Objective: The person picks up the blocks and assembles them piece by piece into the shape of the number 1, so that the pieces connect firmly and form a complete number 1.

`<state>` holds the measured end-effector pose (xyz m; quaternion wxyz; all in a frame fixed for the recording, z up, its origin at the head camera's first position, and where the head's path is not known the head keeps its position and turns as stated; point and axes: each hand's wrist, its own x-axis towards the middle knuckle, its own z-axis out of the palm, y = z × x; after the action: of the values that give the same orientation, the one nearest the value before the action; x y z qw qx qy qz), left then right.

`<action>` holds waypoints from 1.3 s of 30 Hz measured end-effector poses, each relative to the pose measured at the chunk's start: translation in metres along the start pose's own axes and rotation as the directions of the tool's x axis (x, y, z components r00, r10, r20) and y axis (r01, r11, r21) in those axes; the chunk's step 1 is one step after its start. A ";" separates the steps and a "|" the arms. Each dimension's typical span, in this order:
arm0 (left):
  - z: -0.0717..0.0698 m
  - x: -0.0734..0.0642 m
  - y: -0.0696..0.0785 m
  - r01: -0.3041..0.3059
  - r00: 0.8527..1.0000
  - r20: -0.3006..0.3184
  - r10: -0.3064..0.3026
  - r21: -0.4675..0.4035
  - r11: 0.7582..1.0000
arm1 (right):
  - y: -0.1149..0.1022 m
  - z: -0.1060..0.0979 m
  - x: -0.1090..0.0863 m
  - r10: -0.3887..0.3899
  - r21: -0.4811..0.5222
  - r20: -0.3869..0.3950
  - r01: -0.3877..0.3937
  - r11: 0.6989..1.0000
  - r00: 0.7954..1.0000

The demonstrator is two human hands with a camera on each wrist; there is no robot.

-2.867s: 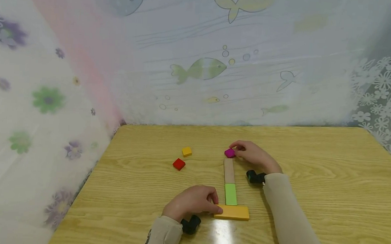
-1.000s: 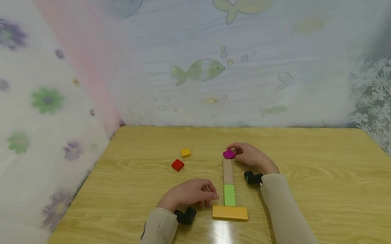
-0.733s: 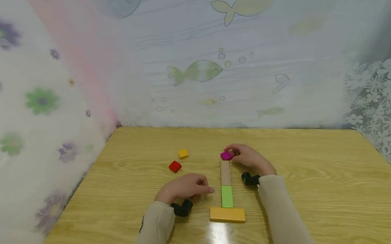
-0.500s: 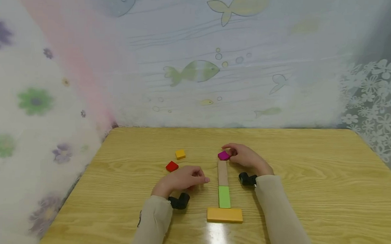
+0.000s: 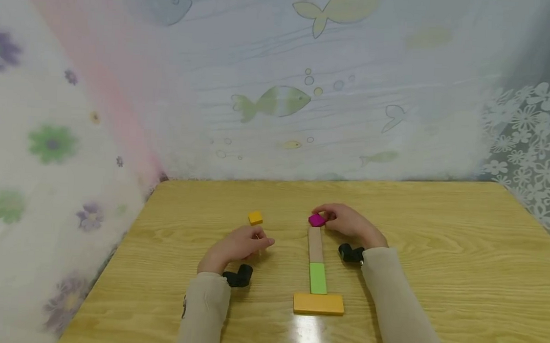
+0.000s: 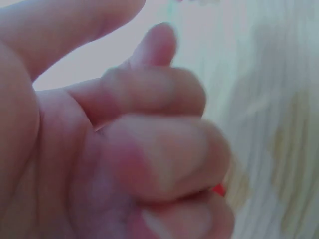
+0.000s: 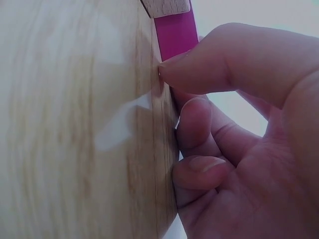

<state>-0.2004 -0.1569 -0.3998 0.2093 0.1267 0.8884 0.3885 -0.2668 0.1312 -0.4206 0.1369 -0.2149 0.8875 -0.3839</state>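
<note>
In the head view my right hand (image 5: 350, 226) pinches a small magenta block (image 5: 316, 220) between thumb and index finger at the far end of a row. That row runs toward me: a plain wood block (image 5: 315, 244), a bright green block (image 5: 318, 278), and a yellow-orange bar (image 5: 318, 304) lying crosswise. In the right wrist view the thumb lies against the magenta block (image 7: 177, 36), next to the wood block's end. My left hand (image 5: 237, 247), fingers loosely bent and holding nothing, hovers over a red block (image 6: 219, 189), mostly hidden behind its fingers in the left wrist view.
A small yellow block (image 5: 255, 218) lies just beyond the left hand's fingers. Dark wrist cameras (image 5: 239, 276) ride under both wrists, close above the wooden table (image 5: 438, 230). Printed curtains hang behind and to the left.
My left hand has let go of the yellow-orange bar and moved up and left, covering the red block. The right hand stays at the magenta block.
</note>
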 end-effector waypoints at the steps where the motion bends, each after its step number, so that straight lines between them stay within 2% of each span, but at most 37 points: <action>1: -0.003 -0.002 -0.003 0.005 1.000 -0.019 -0.005 0.003 1.000 | 0.000 0.000 0.000 -0.001 0.002 0.002 0.001 1.000 1.000; 6: -0.013 -0.009 -0.013 0.059 0.991 -0.119 -0.059 -0.010 0.998 | 0.002 0.001 -0.001 -0.002 -0.011 0.002 0.002 1.000 1.000; 11: -0.019 -0.012 -0.017 0.087 0.979 -0.187 -0.086 -0.004 0.996 | 0.003 0.000 -0.001 0.011 -0.013 -0.007 -0.011 1.000 1.000; 18: -0.034 -0.021 -0.031 0.202 0.953 -0.225 -0.202 -0.022 0.979 | 0.004 0.003 0.001 0.018 0.014 -0.011 -0.018 1.000 1.000; 24: -0.040 -0.023 -0.038 0.243 0.937 -0.242 -0.251 -0.063 0.968 | 0.004 0.003 0.002 0.029 0.024 -0.012 -0.029 0.999 1.000; 28: -0.038 -0.020 -0.036 0.246 0.935 -0.253 -0.250 -0.047 0.968 | 0.004 0.002 0.002 0.025 0.033 0.001 -0.025 0.999 1.000; 35: -0.032 -0.016 -0.032 0.229 0.951 -0.197 -0.239 -0.071 0.971 | 0.005 0.002 0.003 0.030 0.041 0.009 -0.030 0.999 1.000; 39: -0.029 -0.013 -0.030 0.232 0.951 -0.191 -0.245 -0.090 0.969 | 0.005 0.001 0.004 0.034 0.037 0.005 -0.034 0.999 0.999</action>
<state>-0.2042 -0.2004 -0.4013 0.1683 -0.0284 0.9003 0.4004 -0.2706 0.1315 -0.4254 0.1493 -0.1978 0.8835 -0.3976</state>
